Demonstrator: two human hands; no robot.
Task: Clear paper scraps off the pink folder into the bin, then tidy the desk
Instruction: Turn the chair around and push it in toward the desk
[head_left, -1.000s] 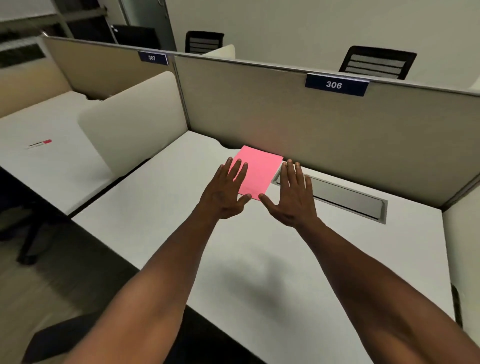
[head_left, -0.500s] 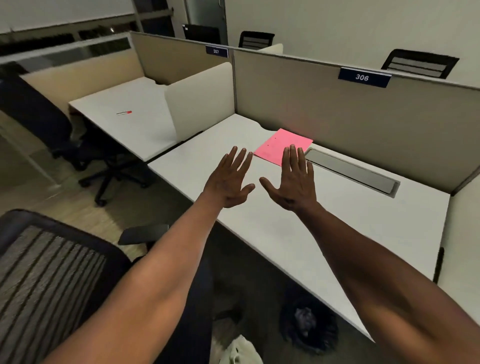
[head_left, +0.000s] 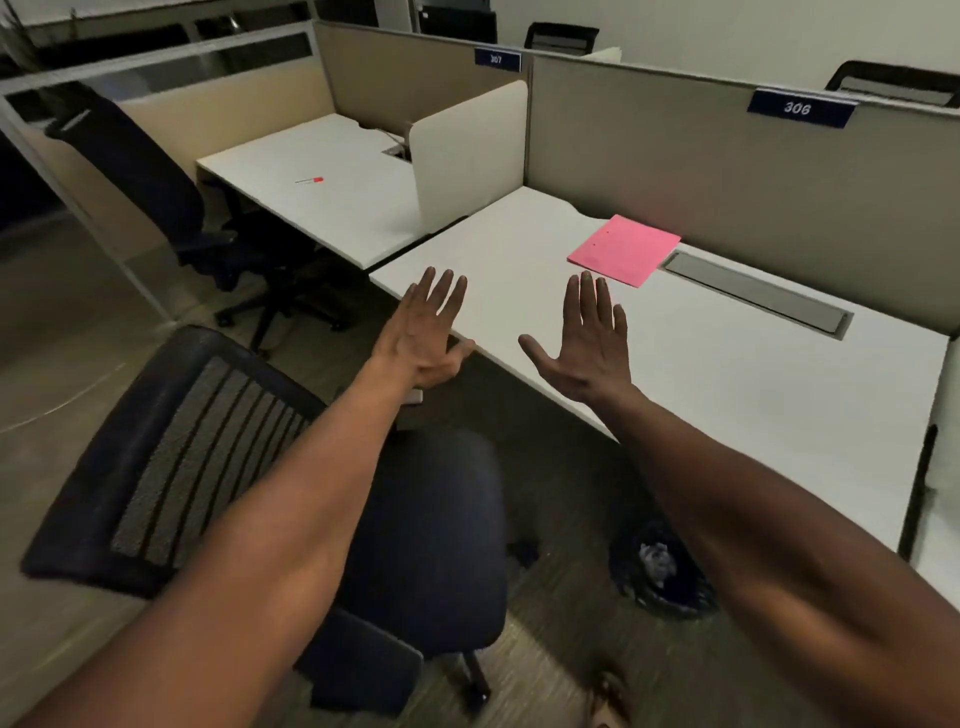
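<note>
Pink folder is lying flat on the white desk, right of centre in the upper frame, bare of visible scraps. An office chair is filling the lower left. Left hand and right hand are hovering at mid-frame, fingers spread wide, holding nothing. Clearing appears done; tidying is likely next, perhaps seating the chair. The bin, lower right, is sitting partly hidden behind the right forearm, its contents looking like crumpled paper but indistinct.
</note>
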